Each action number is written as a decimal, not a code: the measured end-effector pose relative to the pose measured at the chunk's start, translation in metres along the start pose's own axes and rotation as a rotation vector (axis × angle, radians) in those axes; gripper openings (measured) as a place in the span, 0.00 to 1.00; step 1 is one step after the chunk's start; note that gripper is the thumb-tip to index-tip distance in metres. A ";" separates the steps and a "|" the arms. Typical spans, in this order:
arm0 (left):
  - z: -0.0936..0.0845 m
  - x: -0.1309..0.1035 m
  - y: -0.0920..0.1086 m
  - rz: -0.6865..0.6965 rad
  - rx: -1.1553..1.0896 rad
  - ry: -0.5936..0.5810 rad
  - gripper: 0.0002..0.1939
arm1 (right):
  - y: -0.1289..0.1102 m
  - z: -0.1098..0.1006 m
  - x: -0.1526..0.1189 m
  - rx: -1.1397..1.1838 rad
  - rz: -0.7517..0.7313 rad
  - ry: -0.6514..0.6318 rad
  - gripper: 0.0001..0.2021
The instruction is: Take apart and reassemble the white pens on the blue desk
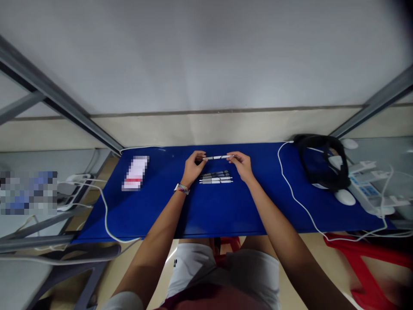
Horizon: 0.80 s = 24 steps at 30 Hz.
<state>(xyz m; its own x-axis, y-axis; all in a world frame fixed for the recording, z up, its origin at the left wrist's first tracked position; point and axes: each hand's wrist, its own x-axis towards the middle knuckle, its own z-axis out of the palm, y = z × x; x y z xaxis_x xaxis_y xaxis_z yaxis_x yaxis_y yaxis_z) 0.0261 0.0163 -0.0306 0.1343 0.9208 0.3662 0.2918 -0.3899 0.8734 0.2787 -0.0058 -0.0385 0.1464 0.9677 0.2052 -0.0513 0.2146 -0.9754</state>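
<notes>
On the table (222, 215), loose pens (216, 181) lie nearer than the held pen (217, 157) between left hand (194, 166) and right hand (242, 164). A headset (306, 161) sits right, a blurred item (136, 173) left.

A slim white pen (217, 157) is held near both ends just above the centre of the frame. It runs almost level from left to right, its right end a touch higher, and dark marks break up the white barrel around the middle and towards the right.

Just below it in the picture, a small cluster of similar pens (216, 181) lies flat, side by side and roughly parallel to it. The lower ones show mostly white barrels with grey left portions; the upper ones look darker. They lie so close together that the count, perhaps four, is uncertain.
</notes>
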 end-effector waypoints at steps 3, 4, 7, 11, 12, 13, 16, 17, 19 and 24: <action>-0.001 -0.001 0.005 -0.034 0.050 -0.064 0.14 | 0.000 0.000 0.000 0.019 -0.007 -0.003 0.14; -0.002 -0.001 0.006 -0.046 0.071 -0.083 0.15 | 0.001 0.000 0.000 0.020 -0.009 -0.005 0.14; -0.002 -0.001 0.005 -0.006 0.068 -0.058 0.15 | 0.002 -0.001 0.000 0.007 -0.011 -0.008 0.13; -0.002 -0.001 0.004 0.054 0.019 -0.037 0.18 | 0.004 0.000 0.001 -0.010 -0.013 0.000 0.14; -0.002 -0.001 0.004 0.037 0.026 -0.065 0.16 | 0.004 0.000 0.001 -0.014 -0.012 0.004 0.14; -0.002 -0.001 0.005 0.015 0.048 -0.096 0.15 | 0.004 0.000 0.001 -0.018 -0.011 0.007 0.14; -0.002 -0.002 0.007 0.006 0.085 -0.095 0.16 | 0.003 0.000 0.001 -0.020 -0.005 0.001 0.13; -0.002 -0.002 0.007 0.021 0.087 -0.068 0.18 | 0.003 0.000 0.001 -0.019 -0.003 0.000 0.13; -0.002 -0.002 0.008 0.045 0.097 -0.033 0.22 | 0.003 0.000 0.001 -0.018 0.000 0.002 0.14; -0.002 -0.002 0.009 0.039 0.152 -0.071 0.11 | 0.001 0.000 0.000 -0.034 -0.002 0.002 0.16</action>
<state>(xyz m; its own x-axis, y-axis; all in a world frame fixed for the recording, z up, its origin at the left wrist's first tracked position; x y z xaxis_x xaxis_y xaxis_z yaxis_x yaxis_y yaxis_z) 0.0263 0.0105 -0.0224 0.2135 0.9041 0.3700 0.4246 -0.4270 0.7984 0.2789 -0.0053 -0.0391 0.1483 0.9670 0.2070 -0.0175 0.2119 -0.9771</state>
